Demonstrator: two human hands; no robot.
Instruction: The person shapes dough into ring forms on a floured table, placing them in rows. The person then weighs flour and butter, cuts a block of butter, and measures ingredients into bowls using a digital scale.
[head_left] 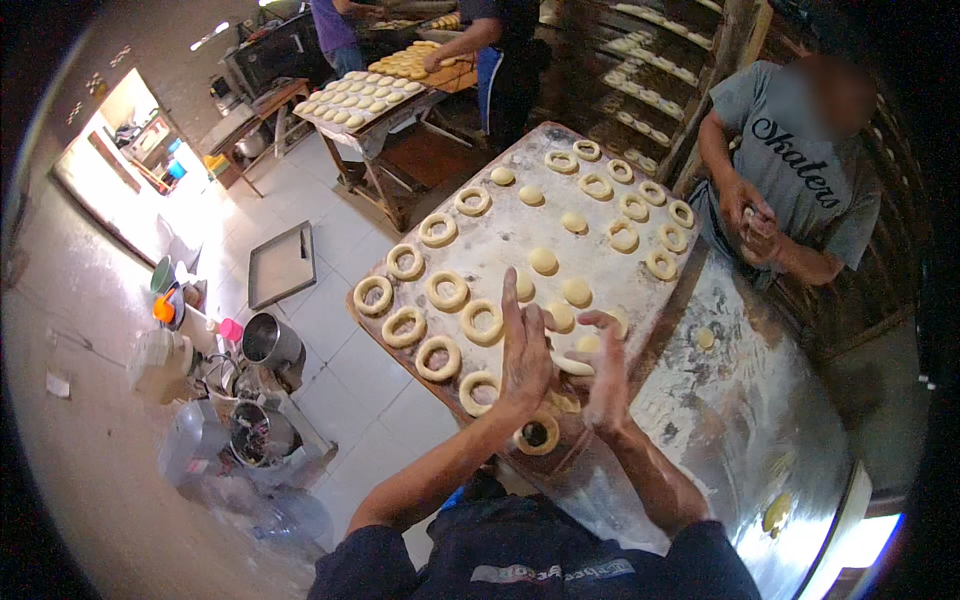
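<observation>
My left hand [525,365] is raised over the near end of a floured board [500,255], its fingers stretched out and pressed to nothing visible. Close beside it, my right hand [605,385] has its fingers apart and slightly bent. A pale curved piece of dough [572,364] shows between the two hands; whether either one touches it is hard to tell. Just below the left hand is a dough ring [519,437] at the board's near edge. Rows of dough rings [439,357] line the board's left and far right sides, with round dough balls [544,262] along its middle.
A metal table [740,400] dusted with flour adjoins the board. Across it, a person in a grey shirt [790,150] has both hands together. Two people work by a tray of dough [362,95] at the back. Pots [272,340] and a flat tray [282,264] occupy the left floor.
</observation>
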